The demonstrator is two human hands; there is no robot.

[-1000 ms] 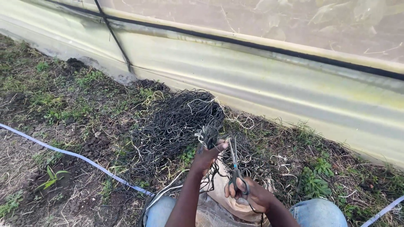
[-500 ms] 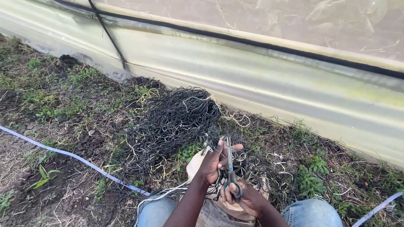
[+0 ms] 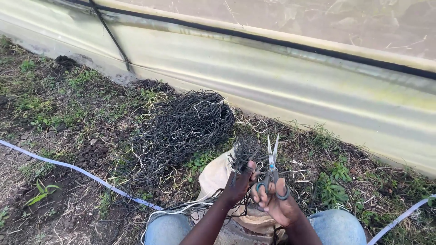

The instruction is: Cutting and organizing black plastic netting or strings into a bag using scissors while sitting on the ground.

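My left hand (image 3: 239,185) grips a bunch of dark strings (image 3: 244,154) that stands up from my fist. My right hand (image 3: 276,203) holds a pair of scissors (image 3: 272,159) by the blue-grey handles, blades slightly apart and pointing up, right beside the bunch. Both hands are over a tan sack (image 3: 217,175) lying between my knees in blue jeans (image 3: 166,229). More loose dark and white strings (image 3: 181,210) trail from my left hand down to the left.
A big heap of tangled dark strings (image 3: 181,129) lies on the grassy soil ahead. A pale plastic greenhouse wall (image 3: 281,77) runs across the back. A white-blue tape (image 3: 77,171) crosses the ground at left and reappears at the right edge.
Both hands have drawn closer to me and lower in view. The scissors have turned upright with the blades now beside the string bunch.
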